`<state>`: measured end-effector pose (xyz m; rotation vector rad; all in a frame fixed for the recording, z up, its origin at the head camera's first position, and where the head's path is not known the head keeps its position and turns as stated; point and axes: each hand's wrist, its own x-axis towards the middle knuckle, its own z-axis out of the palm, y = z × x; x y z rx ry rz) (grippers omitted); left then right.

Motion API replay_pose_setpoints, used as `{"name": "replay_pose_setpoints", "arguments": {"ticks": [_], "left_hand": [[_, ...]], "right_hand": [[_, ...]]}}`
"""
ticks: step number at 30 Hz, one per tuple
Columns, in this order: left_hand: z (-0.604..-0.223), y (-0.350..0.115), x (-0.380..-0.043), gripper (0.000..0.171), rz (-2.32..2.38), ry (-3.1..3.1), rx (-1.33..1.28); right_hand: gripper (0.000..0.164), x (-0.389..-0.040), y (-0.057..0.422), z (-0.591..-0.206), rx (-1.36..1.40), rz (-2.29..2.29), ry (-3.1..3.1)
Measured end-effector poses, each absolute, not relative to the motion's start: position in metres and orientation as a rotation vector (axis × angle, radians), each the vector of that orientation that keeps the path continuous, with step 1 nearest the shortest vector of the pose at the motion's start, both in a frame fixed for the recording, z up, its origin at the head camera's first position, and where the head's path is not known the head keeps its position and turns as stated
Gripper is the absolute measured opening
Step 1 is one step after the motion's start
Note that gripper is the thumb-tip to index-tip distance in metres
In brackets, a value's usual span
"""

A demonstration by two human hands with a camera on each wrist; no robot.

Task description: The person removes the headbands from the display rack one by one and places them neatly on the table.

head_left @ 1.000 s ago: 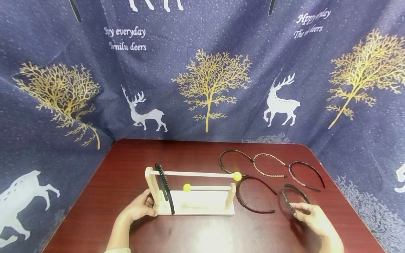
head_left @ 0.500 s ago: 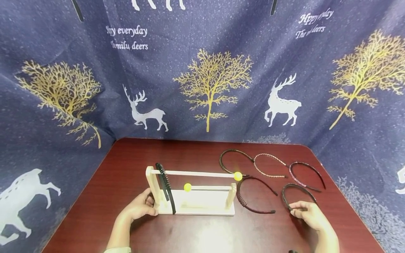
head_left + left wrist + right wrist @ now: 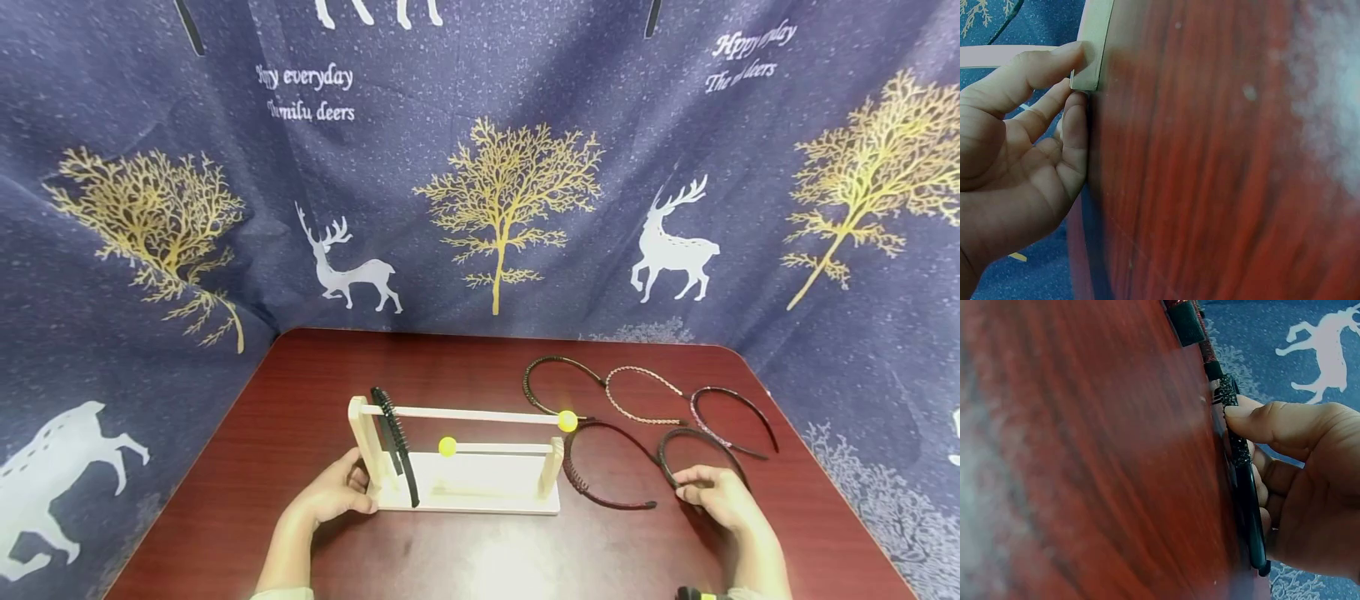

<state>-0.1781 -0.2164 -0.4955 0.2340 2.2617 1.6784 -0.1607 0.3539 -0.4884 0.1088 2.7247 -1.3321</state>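
A pale wooden two-bar rack (image 3: 495, 503) with yellow ball ends stands at the middle of the table. My left hand (image 3: 333, 493) grips the left end of its base, thumb on top in the left wrist view. A black toothed headband (image 3: 400, 448) hangs on the upper bar near the left post. At the right, my right hand (image 3: 718, 498) pinches a glittery black headband (image 3: 1251, 509) between thumb and fingers; it lies low at the tabletop. Just left of it lies a dark red headband (image 3: 613, 504) with a coiled side.
Behind these lie a dark headband with a beaded side (image 3: 528, 387), a light braided headband (image 3: 645, 419) and a pink-and-black headband (image 3: 708, 431). The reddish-brown table (image 3: 300, 375) meets a blue printed cloth (image 3: 442, 250) at its far edge.
My right hand has moved left and lowered the glittery black headband, which now lies flatter and closer to the dark red one. The left hand stays on the rack's base.
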Motion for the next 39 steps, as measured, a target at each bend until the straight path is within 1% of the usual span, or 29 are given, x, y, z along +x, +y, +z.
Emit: {"name": "replay_pose_setpoints", "arguments": {"ticks": [18, 25, 29, 39], "left_hand": [[-0.497, -0.217, -0.178, 0.077, 1.705, 2.231, 0.26], [-0.497, -0.219, -0.18, 0.081, 1.715, 2.23, 0.282], [-0.497, -0.218, -0.18, 0.079, 1.696, 2.251, 0.275], [-0.498, -0.216, -0.18, 0.079, 1.684, 2.255, 0.255]], "right_hand": [[0.018, -0.179, 0.344, -0.494, -0.039, -1.424, 2.708], [0.019, -0.174, 0.343, -0.488, -0.005, -1.448, 2.704], [0.019, -0.169, 0.342, -0.486, 0.037, -1.448, 2.72], [0.016, -0.162, 0.35, -0.489, -0.05, -1.359, 2.77]]}}
